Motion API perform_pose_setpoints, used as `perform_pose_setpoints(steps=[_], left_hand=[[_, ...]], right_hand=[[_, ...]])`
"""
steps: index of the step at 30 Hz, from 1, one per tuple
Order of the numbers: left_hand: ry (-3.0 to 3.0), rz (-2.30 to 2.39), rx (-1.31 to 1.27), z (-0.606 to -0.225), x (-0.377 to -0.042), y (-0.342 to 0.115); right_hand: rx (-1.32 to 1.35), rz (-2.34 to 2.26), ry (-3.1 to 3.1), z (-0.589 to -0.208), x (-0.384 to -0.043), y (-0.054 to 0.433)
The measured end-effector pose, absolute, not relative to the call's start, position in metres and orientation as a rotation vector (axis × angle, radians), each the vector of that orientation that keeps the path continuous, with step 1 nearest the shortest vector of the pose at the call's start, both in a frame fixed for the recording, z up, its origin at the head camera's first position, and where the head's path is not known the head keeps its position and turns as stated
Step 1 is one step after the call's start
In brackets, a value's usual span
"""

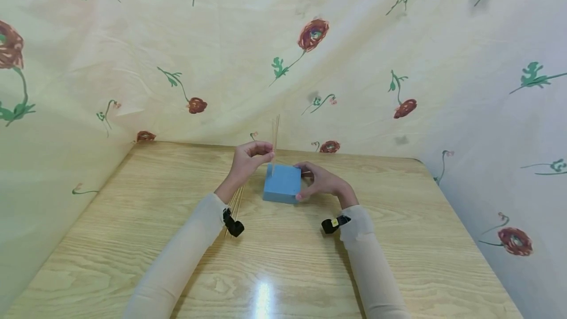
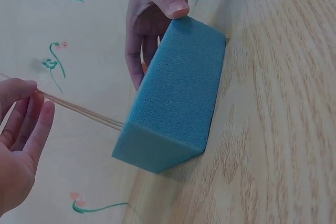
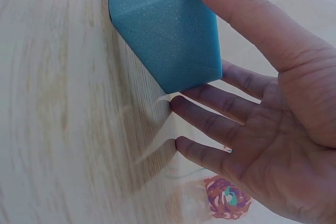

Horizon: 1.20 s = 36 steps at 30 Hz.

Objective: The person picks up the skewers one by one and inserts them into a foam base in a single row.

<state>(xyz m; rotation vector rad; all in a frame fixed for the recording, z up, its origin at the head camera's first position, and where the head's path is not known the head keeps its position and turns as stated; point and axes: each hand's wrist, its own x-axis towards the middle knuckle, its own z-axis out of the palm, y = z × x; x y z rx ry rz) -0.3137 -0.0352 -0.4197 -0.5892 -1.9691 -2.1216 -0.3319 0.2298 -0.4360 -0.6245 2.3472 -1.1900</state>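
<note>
A blue foam block [image 1: 283, 181] sits on the wooden table, its pores visible in the left wrist view. My right hand [image 1: 322, 179] holds it at the right side, thumb [image 3: 239, 11] on the near edge and some fingers behind the far side. With thumb and fingertips my left hand [image 1: 248, 161] pinches thin wooden skewers [image 2: 84, 109] above the block's left part. They stand nearly upright, lower ends at the top face; how deep they go cannot be told. At least two skewers show, close together.
Several more thin skewers [image 1: 236, 206] lie on the table [image 1: 283, 250] beneath the left wrist. A flower-printed cloth [image 1: 239, 48] hangs behind the table and along both sides. Black straps with small cameras [image 1: 330, 225] are on both wrists.
</note>
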Motion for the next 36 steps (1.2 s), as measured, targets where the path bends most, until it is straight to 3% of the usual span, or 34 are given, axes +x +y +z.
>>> perform_pose_setpoints(steps=[36], left_hand=[[-2.673, -1.746, -0.556, -0.428, -0.308, -0.11]], right_hand=[[-0.657, -1.201, 2.327, -0.435, -0.332, 0.229]])
